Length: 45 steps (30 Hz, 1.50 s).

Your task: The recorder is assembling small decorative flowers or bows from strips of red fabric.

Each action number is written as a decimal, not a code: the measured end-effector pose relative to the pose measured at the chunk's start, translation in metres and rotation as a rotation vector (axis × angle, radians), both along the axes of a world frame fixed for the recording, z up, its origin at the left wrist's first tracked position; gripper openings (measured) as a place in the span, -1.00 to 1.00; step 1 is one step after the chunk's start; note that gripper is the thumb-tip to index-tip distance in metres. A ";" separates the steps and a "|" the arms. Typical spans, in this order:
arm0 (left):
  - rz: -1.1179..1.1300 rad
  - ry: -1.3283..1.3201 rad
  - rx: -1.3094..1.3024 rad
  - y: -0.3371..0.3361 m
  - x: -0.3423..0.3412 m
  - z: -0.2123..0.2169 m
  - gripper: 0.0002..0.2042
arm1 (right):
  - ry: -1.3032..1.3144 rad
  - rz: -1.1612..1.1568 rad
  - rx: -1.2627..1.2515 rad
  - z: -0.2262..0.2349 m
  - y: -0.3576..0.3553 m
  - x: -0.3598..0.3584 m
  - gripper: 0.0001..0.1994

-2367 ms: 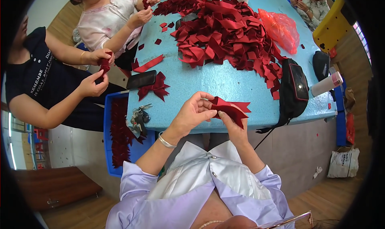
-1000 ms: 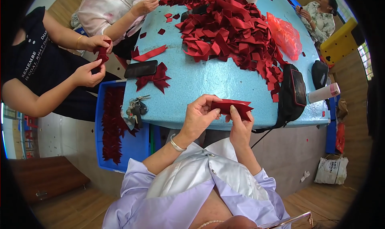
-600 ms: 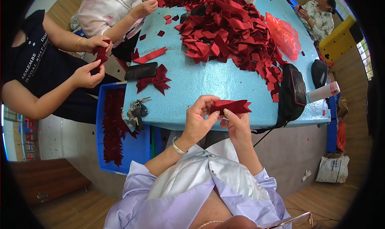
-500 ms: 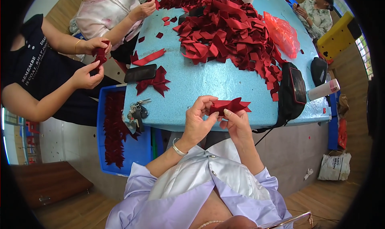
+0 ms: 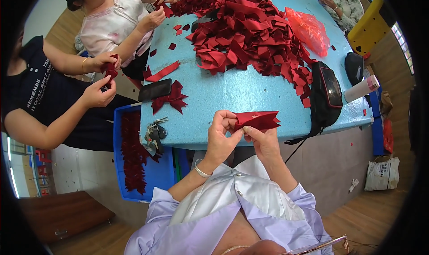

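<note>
I see the left grip and right grip both pinching a red ribbon between them; its peaked upper edge now lies straighter, so I judge shaping unfinished.

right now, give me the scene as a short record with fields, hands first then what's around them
left hand: pinching the left end of a red ribbon
right hand: gripping the same ribbon along its lower edge
table: light blue
beyond hands: heap of red ribbon pieces
table left: black phone overlapping a red bow; keys near the corner
table right: black bag, pale bottle
below left: blue tray holding dark red pieces
</note>
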<state>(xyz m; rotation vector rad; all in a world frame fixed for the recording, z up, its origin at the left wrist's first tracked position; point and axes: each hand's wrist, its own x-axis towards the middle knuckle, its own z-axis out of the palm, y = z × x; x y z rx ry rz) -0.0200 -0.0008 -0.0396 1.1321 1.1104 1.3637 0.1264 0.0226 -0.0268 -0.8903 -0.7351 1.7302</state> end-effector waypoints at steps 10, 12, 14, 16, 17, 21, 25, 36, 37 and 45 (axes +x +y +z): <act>-0.331 -0.769 -0.430 0.026 -0.020 -0.020 -0.60 | -0.109 0.043 0.137 -0.016 -0.009 0.014 -0.74; -0.367 -0.719 -0.407 0.034 -0.021 -0.018 -0.59 | -0.113 0.049 0.128 -0.015 -0.010 0.017 -0.74; -0.438 -0.619 -0.369 0.039 -0.019 -0.011 -0.57 | -0.116 0.031 0.093 -0.017 -0.012 0.020 -0.74; -0.465 -0.633 -0.338 0.038 -0.014 -0.004 -0.55 | -0.116 0.022 0.076 -0.017 -0.012 0.021 -0.73; -0.489 -0.646 -0.308 0.037 -0.011 0.000 -0.52 | -0.115 0.003 0.083 -0.015 -0.012 0.021 -0.72; -0.529 -0.656 -0.262 0.033 -0.008 -0.006 -0.43 | -0.109 -0.018 0.098 -0.017 -0.013 0.022 -0.69; -0.524 -0.634 -0.229 0.032 -0.004 -0.006 -0.34 | -0.112 0.026 0.105 -0.023 -0.013 0.026 -0.65; -0.468 -0.402 -0.159 0.030 -0.003 0.017 -0.17 | -0.047 0.032 0.094 -0.016 -0.014 0.025 -0.69; -0.469 -0.369 -0.122 0.031 -0.002 0.019 -0.16 | -0.046 0.016 0.071 -0.020 -0.015 0.026 -0.71; -0.499 -0.393 -0.076 0.039 -0.001 0.015 -0.09 | -0.021 0.005 0.074 -0.022 -0.013 0.025 -0.82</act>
